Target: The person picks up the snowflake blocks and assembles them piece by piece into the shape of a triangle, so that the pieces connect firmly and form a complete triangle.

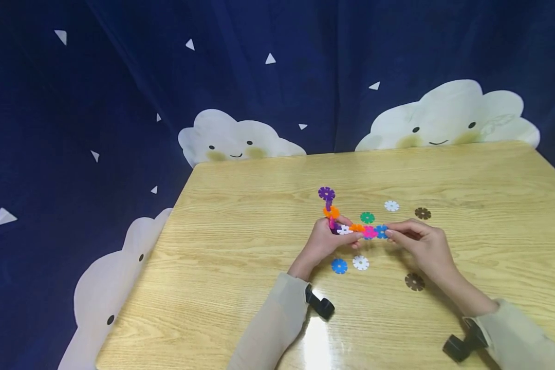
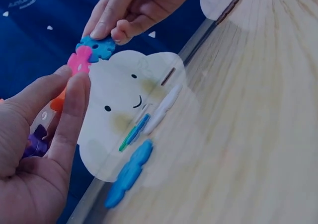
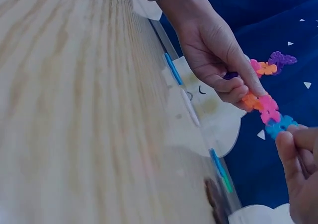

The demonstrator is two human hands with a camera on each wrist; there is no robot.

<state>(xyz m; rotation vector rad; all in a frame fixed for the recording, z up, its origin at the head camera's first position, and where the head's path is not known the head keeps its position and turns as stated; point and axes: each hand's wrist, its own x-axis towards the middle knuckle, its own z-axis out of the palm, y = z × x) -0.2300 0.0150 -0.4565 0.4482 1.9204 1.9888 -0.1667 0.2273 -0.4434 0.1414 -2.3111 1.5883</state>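
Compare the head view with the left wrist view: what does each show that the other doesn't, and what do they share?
Only the head view shows both sleeves, the black wrist devices and the purple disc at the far end of the chain.

Only the left wrist view shows the pale lettering on the backdrop.

Both show the left hand holding the chain, the right hand pinching its blue disc beside a pink disc, and loose discs on the table.

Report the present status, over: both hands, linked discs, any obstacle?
Left hand holds disc chain. Right hand pinches blue disc at chain's end. Loose discs on table, apparently none blocking.
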